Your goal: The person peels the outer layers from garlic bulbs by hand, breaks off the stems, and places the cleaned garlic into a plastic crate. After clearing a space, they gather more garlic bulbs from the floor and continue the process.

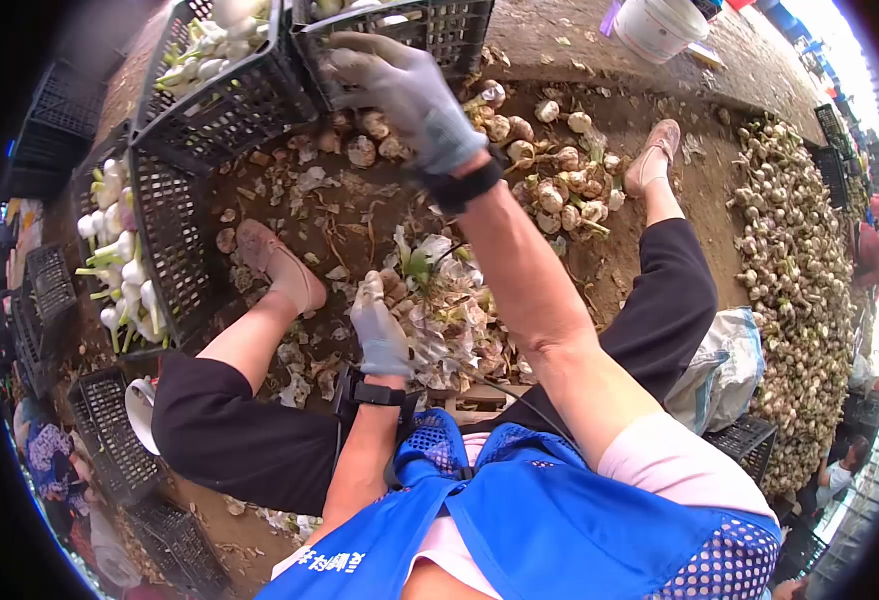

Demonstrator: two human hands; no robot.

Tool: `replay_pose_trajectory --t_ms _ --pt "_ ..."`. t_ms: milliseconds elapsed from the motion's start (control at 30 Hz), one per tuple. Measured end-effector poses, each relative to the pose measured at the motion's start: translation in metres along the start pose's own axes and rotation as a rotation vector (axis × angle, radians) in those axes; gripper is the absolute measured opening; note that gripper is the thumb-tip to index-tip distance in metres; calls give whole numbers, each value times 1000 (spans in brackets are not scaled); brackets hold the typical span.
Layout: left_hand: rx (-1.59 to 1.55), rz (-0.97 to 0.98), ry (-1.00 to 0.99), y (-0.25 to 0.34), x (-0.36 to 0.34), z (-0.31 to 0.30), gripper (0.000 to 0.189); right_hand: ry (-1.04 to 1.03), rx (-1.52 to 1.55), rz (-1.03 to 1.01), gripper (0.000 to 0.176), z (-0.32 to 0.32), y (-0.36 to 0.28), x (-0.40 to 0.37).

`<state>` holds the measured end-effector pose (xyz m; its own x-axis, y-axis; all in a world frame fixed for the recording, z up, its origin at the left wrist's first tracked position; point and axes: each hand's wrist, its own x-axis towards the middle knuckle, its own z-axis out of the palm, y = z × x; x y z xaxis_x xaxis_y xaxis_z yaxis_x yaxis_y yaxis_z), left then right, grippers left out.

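My right hand, in a pale grey glove, is stretched forward at the near wall of a black plastic crate. Its fingers are spread, and I see nothing held in them. Low between my legs is my left hand, gloved too, with its fingers curled. Whatever those fingers may hold is hidden. Beside it lies a heap of papery garlic skins and trimmings with some green leaves. Untrimmed garlic bulbs lie on the soil ahead of my right forearm.
Black crates of cleaned white garlic stand at the front left and left. A large garlic pile runs along the right. A white bucket stands ahead, and a white sack lies by my right leg. Other people sit at both edges.
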<state>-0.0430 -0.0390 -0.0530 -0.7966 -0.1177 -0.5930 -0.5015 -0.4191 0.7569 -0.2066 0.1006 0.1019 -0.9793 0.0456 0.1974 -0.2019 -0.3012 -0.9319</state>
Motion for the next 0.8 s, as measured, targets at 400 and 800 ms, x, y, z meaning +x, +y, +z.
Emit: replay_pose_trajectory --t_ms 400,800 --pt "107 -212 -277 -19 -14 14 31 435 -1608 639 34 -214 122 -138" --pt "-517 -296 -562 -16 -16 27 28 113 -671 317 30 -63 93 -235"
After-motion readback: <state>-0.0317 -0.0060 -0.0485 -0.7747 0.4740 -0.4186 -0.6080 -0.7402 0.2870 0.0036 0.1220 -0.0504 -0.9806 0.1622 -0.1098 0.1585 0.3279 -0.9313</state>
